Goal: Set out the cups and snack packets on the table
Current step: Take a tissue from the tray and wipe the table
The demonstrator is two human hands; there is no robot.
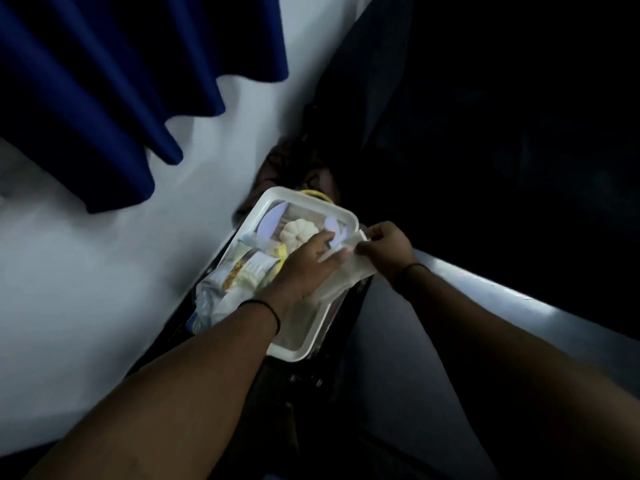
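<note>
Reaching over the tray (277, 197), both hands pinch one white bag (353, 268) at its right rim — left hand (304, 268) closed on its near side, right hand (384, 242) on its far corner. Snack packets (249, 271) lie just left of the left hand — nearer it. Cups: cannot tell.
</note>
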